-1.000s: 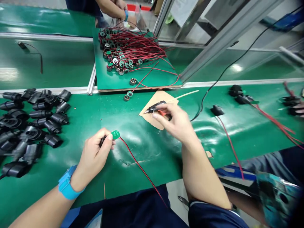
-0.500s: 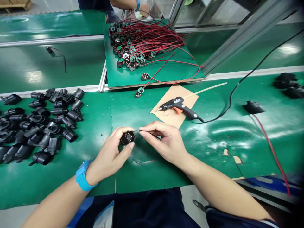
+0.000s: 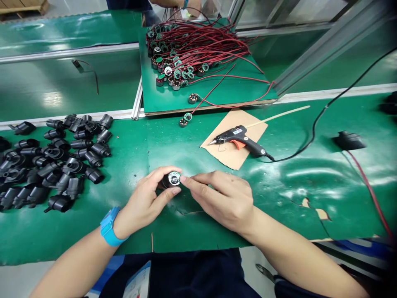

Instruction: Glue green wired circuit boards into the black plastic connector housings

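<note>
My left hand is closed around a small black plastic housing, its open end turned to the right. A round green circuit board sits at that open end, with a dark centre. My right hand has a fingertip against the board's right edge; its other fingers are curled in, and I see nothing held between them. How deep the board sits in the housing I cannot tell.
Many black housings lie on the left of the green bench. A glue gun rests on cardboard, its cord running right. Wired coils with red leads cover a raised board. Beyond it is another person's hand.
The circuit board, edge-on in my right fingers before, now faces me at the housing's open end. My right hand has gone from a pinch to a fingertip touch. The view has shifted slightly.
</note>
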Motion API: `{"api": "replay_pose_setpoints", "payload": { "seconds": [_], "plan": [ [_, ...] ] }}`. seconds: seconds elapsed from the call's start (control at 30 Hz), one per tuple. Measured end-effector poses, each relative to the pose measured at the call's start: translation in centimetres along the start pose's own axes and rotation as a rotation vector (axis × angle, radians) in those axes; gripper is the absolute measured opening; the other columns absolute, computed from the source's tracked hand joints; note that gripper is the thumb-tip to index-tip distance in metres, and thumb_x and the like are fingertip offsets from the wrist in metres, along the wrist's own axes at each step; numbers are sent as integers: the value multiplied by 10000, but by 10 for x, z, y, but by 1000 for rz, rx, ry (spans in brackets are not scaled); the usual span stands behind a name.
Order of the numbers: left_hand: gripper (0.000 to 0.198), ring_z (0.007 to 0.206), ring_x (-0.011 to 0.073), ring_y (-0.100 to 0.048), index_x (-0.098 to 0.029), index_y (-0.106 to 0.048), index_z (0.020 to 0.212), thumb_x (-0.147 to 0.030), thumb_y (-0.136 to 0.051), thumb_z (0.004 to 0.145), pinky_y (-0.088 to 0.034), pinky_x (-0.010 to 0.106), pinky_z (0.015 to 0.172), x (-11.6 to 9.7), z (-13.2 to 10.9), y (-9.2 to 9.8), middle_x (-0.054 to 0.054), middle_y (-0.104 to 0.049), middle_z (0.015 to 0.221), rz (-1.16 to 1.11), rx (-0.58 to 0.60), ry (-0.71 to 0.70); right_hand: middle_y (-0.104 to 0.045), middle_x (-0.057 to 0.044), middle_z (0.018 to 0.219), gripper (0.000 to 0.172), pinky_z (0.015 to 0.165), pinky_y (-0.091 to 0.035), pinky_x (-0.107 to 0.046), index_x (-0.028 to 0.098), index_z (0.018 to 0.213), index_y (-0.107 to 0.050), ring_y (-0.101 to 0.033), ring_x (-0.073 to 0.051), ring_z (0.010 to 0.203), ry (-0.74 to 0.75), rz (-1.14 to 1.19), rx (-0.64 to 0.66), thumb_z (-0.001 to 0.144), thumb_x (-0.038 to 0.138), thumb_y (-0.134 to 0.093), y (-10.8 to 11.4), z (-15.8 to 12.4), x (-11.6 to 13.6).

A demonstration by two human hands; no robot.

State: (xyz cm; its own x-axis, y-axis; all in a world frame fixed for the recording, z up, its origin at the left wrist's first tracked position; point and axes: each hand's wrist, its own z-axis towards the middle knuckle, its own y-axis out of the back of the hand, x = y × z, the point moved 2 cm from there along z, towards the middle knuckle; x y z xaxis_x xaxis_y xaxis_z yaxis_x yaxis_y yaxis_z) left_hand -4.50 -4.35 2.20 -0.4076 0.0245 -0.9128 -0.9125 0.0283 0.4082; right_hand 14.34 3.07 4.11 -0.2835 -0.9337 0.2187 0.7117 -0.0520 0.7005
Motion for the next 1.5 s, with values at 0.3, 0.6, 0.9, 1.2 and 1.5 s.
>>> {"api": "replay_pose_setpoints", "payload": {
  "seconds": [0.3, 0.6, 0.9, 1.2, 1.5],
  "plan": [
    [367, 1155, 191, -667, -245, -530, 1345, -177, -584, 988, -525, 316, 966, -3, -4, -5, 60, -688, 1265, 170, -76, -80, -776, -83, 889, 240, 617, -507, -317, 76, 1141, -749, -663, -166, 712, 129, -163, 84, 945, 85, -611, 3, -1, 14],
    [225, 1058, 200, -655, -225, -625, 1197, -217, -480, 1025, -510, 335, 916, -7, -1, -7, 49, -701, 1130, -77, -65, 73, -791, -64, 873, 184, 576, -476, -325, 84, 1065, -772, -661, -166, 692, 194, -246, 88, 950, 88, -629, 1, 7, 20],
    [203, 1056, 212, -674, -231, -605, 1171, -187, -501, 1002, -554, 335, 863, -1, -4, -11, 61, -695, 1151, -148, -77, 149, -749, -29, 850, 74, 609, -534, -243, 156, 994, -688, -687, -126, 688, -291, 284, 308, 988, 196, -626, -5, 4, -1],
    [243, 1154, 222, -661, -223, -603, 1203, -161, -513, 985, -531, 387, 1003, -6, -1, -7, 62, -708, 1187, -125, 16, 95, -717, -25, 770, 67, 616, -485, -293, 161, 921, -698, -599, -144, 647, -132, 63, 207, 955, 162, -640, -4, 7, 9],
    [230, 1291, 241, -616, -227, -602, 1191, -162, -538, 980, -505, 409, 1072, -7, 0, -4, 90, -642, 1415, -241, 149, 89, -612, -6, 666, 140, 595, -449, -276, 174, 836, -726, -532, -130, 611, -185, 88, 237, 934, 165, -627, 6, 11, 6]
  ]
}}
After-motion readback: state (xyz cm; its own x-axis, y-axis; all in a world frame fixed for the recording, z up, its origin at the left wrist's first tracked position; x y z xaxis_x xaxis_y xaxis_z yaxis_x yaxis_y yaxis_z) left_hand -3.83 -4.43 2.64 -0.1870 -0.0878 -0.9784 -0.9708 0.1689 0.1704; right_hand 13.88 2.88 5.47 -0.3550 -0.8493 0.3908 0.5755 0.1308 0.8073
